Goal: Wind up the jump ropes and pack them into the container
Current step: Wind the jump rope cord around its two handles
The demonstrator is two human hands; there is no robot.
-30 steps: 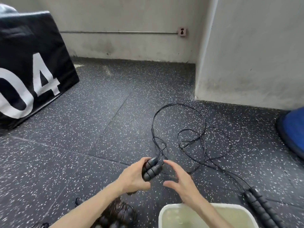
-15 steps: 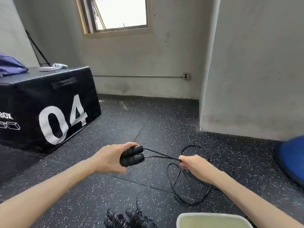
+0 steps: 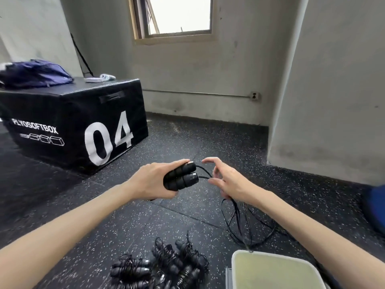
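The floor (image 3: 218, 142) is dark rubber matting flecked with white, laid in large tiles whose seams run diagonally under the arms. Pale grey plastered walls close the room at 12 o'clock, with a wood-framed window (image 3: 177, 15) set high, a thin conduit pipe (image 3: 195, 93) running along the wall to a small outlet box (image 3: 255, 96), and a wall corner (image 3: 291, 101) jutting forward at 2 o'clock.

At 10 o'clock a black padded plyo box marked "04" and "PLYOSOFTBOX" (image 3: 79, 126) stands on the floor. On its top lie a purple bag (image 3: 35, 73) and a small white cloth (image 3: 100, 78). A blue padded object (image 3: 375, 207) shows at the 3 o'clock edge.

Near the centre, the left hand (image 3: 154, 182) is clenched around the two black ridged jump-rope handles (image 3: 181, 177), held side by side with their ends pointing toward 3 o'clock. Thin black cord (image 3: 239, 224) leaves the handle ends, passes under the right hand (image 3: 227, 182) and falls in loose loops on the floor at 5 o'clock. The right hand sits just beside the handle ends with its thumb and forefinger spread; its lower fingers curl where the cord passes, though whether they actually grip it cannot be told.

At 6 o'clock a heap of already wound black jump ropes (image 3: 164, 265) lies on the floor, cords coiled round their handles. Just beside it at 5 o'clock stands the pale translucent plastic container (image 3: 235, 268), its rim in view.
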